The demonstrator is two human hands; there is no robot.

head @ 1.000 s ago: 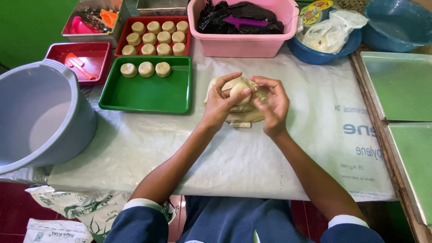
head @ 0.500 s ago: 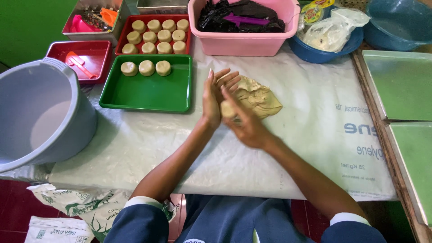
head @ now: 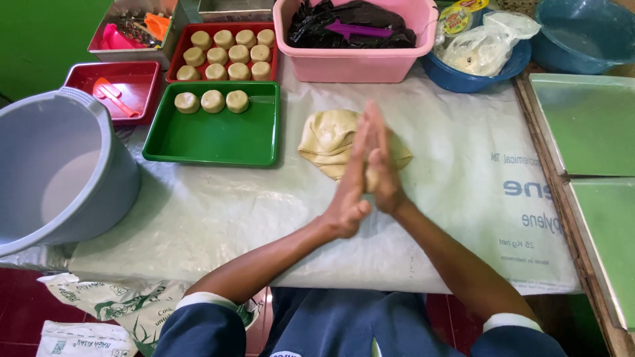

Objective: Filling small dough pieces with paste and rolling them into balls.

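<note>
Hands at frame centre: left hand (head: 349,192) and right hand (head: 382,173) pressed palm to palm, fingers straight, whatever lies between them hidden. Dough mound (head: 331,139) just behind, on the desk (head: 211,211). Green tray (head: 211,135) left of it, holding three dough rounds (head: 212,101).

Person wears a navy blue short-sleeved top with white-trimmed cuffs, left sleeve (head: 205,324) and right sleeve (head: 516,334) below the table (head: 218,218) edge, forearms bare.
</note>
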